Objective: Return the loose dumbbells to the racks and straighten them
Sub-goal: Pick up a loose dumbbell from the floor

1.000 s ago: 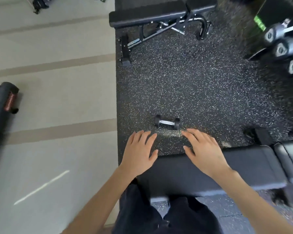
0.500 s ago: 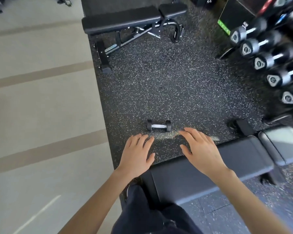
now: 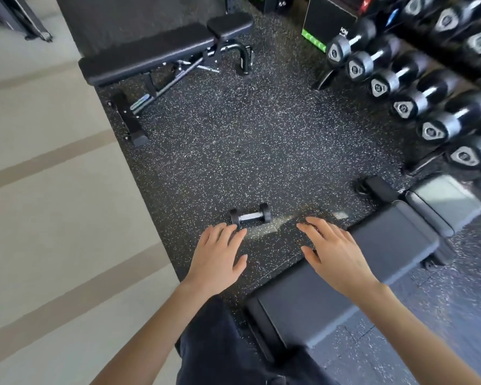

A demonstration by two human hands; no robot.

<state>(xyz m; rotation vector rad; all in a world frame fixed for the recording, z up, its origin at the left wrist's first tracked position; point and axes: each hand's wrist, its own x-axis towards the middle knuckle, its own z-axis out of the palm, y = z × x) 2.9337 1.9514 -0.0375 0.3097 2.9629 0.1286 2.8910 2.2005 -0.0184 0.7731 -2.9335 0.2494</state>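
Both hands are now closer to the small dumbbell (image 3: 250,216) than before. The left hand (image 3: 218,257) has its fingertips just beside the dumbbell's left head, and the right hand (image 3: 335,254) hovers over the near bench (image 3: 345,295). Each grip is open, with straight fingers, and holds nothing. The dumbbell lies on the speckled floor mat (image 3: 233,151). A far bench (image 3: 156,55) stands beyond, and the rack dumbbells (image 3: 383,81) are at the right, well apart.
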